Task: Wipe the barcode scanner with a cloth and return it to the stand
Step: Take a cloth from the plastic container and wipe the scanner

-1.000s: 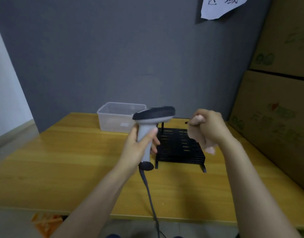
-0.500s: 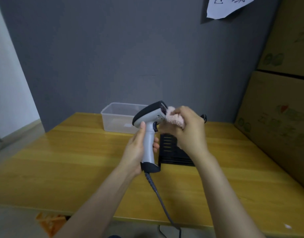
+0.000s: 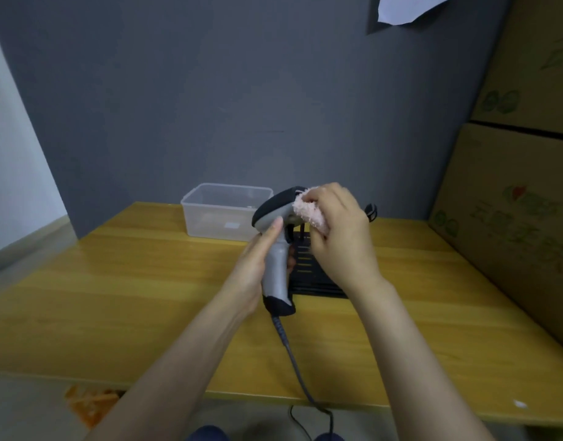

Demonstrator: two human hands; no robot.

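My left hand (image 3: pixel 254 265) grips the handle of a grey and black barcode scanner (image 3: pixel 275 272), held upright above the wooden table (image 3: pixel 130 297). Its cable (image 3: pixel 293 354) hangs down over the table's front edge. My right hand (image 3: pixel 340 237) is closed around a fluffy pink cloth (image 3: pixel 309 211) and presses it against the front of the scanner's head. Behind both hands lies the black slotted stand (image 3: pixel 305 272), mostly hidden; its hook end (image 3: pixel 371 211) shows to the right of my right hand.
A clear plastic box (image 3: pixel 223 211) stands at the back of the table, left of the scanner. Stacked cardboard boxes (image 3: pixel 512 202) line the right side. A grey wall rises behind the table. Orange scrap (image 3: pixel 89 402) lies on the floor below the front edge.
My right hand brought the cloth from the right onto the scanner's head and now rubs it there. The scanner head has turned from sideways to tilted away from me.
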